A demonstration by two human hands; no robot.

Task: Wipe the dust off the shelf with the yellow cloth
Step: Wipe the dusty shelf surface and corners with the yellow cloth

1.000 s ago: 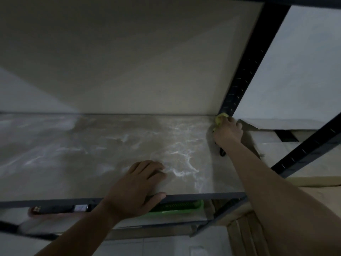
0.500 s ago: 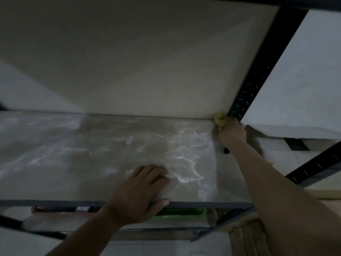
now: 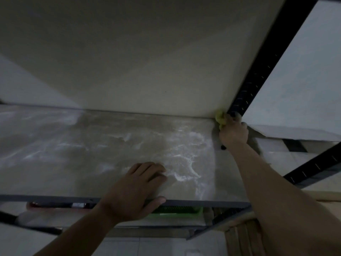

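The shelf board (image 3: 92, 154) is pale and streaked with white dust swirls, framed by a dark metal front rail. My right hand (image 3: 233, 133) reaches to the far right back corner and grips the yellow cloth (image 3: 220, 118), which is bunched against the wall beside the black upright post; most of the cloth is hidden under my fingers. My left hand (image 3: 136, 189) lies flat on the board near the front rail, thumb hooked over the edge, holding nothing.
A black perforated upright post (image 3: 258, 71) rises at the right back corner, and a black side rail (image 3: 313, 167) runs along the right. Below the front rail sit a green basket (image 3: 177, 212) and a lower shelf. The wall closes the back.
My right hand has pushed the cloth slightly farther into the back right corner. The view has shifted a little; my left hand stays planted on the board.
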